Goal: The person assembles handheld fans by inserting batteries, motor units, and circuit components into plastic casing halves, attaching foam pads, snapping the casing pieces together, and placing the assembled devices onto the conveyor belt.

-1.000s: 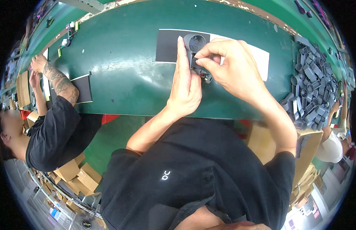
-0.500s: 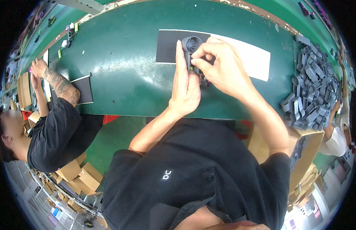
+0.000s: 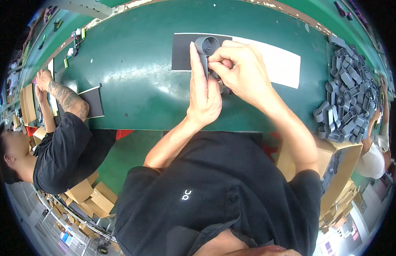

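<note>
A dark grey plastic fan housing (image 3: pixel 208 45), with a round cup-shaped end and a straight handle, is held above the table. Along its left side lie the straight fingers of my left hand (image 3: pixel 203 98), which grips the handle with the thumb on the other side. My right hand (image 3: pixel 246 70) has its thumb and forefinger pinched together at the handle just below the round end. Whatever lies between those fingertips is hidden. Small parts (image 3: pixel 224 88) show partly beside my left thumb, too covered to name.
Under my hands lies a black and white mat (image 3: pixel 283 66) on the green table (image 3: pixel 138 64). A heap of grey housings (image 3: pixel 347 94) is piled at the right, by a cardboard box (image 3: pixel 341 170). At the left, a co-worker's tattooed arm (image 3: pixel 68 96) rests near another black mat (image 3: pixel 93 101).
The housing and both hands have shifted slightly left, and its round end has tilted a little. My right fingertips stay pinched at the handle.
</note>
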### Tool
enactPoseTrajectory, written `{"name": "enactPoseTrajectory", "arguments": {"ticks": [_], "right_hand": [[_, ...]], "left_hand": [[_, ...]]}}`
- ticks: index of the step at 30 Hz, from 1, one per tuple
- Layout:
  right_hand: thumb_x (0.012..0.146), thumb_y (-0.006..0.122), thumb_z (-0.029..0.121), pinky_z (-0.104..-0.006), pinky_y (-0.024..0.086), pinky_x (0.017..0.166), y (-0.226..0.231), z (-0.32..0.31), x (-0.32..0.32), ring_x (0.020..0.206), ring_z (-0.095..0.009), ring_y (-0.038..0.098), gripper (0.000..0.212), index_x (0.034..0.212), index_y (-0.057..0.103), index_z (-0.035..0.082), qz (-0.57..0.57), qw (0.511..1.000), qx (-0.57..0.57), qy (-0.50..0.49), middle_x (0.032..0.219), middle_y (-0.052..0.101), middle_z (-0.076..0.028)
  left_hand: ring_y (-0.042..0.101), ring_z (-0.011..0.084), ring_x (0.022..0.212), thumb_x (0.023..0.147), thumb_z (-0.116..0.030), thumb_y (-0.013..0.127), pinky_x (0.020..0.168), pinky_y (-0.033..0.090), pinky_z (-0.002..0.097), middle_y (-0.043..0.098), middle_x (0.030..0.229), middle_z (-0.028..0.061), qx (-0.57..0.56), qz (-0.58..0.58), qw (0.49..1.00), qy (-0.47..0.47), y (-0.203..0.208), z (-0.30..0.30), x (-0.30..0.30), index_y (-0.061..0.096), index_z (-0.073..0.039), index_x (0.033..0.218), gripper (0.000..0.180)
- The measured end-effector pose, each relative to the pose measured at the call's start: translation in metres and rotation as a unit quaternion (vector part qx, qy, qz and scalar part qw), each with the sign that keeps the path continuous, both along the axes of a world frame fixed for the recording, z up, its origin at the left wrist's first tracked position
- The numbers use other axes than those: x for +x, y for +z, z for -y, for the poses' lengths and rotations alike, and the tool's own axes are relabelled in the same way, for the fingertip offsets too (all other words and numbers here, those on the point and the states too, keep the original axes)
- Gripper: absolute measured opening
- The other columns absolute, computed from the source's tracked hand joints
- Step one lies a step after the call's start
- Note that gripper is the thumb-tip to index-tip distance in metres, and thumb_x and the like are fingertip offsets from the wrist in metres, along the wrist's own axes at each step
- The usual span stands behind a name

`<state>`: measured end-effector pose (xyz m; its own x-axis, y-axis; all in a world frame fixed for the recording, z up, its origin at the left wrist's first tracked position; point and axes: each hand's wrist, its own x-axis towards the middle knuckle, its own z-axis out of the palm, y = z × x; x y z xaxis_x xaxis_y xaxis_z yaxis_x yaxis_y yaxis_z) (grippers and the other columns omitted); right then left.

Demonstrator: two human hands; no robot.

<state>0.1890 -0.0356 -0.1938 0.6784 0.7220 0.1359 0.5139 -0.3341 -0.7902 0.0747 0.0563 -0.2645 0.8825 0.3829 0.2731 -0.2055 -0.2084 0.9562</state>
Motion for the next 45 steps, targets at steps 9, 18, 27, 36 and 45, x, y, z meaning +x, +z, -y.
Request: {"name": "enactPoseTrajectory", "arguments": {"ticks": [9, 18, 27, 36, 45], "right_hand": [[0.079, 0.080, 0.010, -0.0383, 0.050, 0.061, -0.002, 0.004, -0.023, 0.067, -0.024, 0.065, 0.009, 0.087, 0.078, 0.007, 0.089, 0.991, 0.040, -0.089, 0.074, 0.064, -0.006], [0.072, 0.088, 0.014, -0.0366, 0.054, 0.072, -0.005, 0.008, -0.043, 0.076, -0.021, 0.062, 0.047, 0.117, 0.074, 0.008, 0.175, 0.967, 0.073, -0.169, 0.096, 0.061, -0.006], [0.078, 0.084, 0.011, -0.0406, 0.055, 0.095, -0.001, 0.017, -0.012, 0.106, -0.030, 0.070, 0.092, 0.155, 0.035, -0.003, -0.078, 0.986, 0.086, -0.122, 0.121, 0.069, -0.021], [0.080, 0.074, 0.004, -0.0332, 0.059, 0.071, -0.015, 0.008, 0.003, 0.079, -0.017, 0.069, 0.037, 0.115, 0.064, -0.004, -0.189, 0.973, 0.106, -0.081, 0.093, 0.073, -0.014], [0.098, 0.069, 0.021, -0.0348, 0.056, 0.085, -0.002, 0.026, 0.000, 0.101, -0.019, 0.067, 0.042, 0.134, 0.060, 0.001, -0.245, 0.952, 0.177, -0.038, 0.118, 0.069, -0.014]], "left_hand": [[0.041, 0.0251, 0.144, 0.095, 0.002, 0.036, 0.120, 0.032, 0.0338, 0.031, 0.164, 0.0191, -0.104, 0.012, 0.993, -0.050, 0.020, -0.008, 0.005, 0.008, 0.003, 0.165, 0.075], [0.035, 0.0255, 0.148, 0.104, 0.001, 0.033, 0.121, 0.030, 0.0354, 0.027, 0.165, 0.0205, -0.084, -0.003, 0.995, -0.051, 0.016, -0.003, 0.004, 0.004, 0.004, 0.165, 0.067], [0.050, 0.0258, 0.137, 0.108, -0.001, 0.035, 0.110, 0.042, 0.0325, 0.039, 0.161, 0.0220, -0.020, -0.057, 0.997, -0.047, 0.016, -0.003, -0.001, 0.007, 0.004, 0.165, 0.064], [0.053, 0.0294, 0.136, 0.109, -0.003, 0.035, 0.113, 0.041, 0.0357, 0.051, 0.150, 0.0212, 0.039, -0.025, 0.999, 0.008, 0.007, 0.002, 0.010, 0.018, 0.002, 0.164, 0.058], [0.049, 0.0096, 0.089, 0.096, -0.010, 0.042, 0.072, 0.042, 0.0214, 0.057, 0.123, 0.0087, -0.469, -0.064, 0.876, -0.093, 0.046, -0.016, 0.006, 0.015, -0.013, 0.168, 0.077]]}}
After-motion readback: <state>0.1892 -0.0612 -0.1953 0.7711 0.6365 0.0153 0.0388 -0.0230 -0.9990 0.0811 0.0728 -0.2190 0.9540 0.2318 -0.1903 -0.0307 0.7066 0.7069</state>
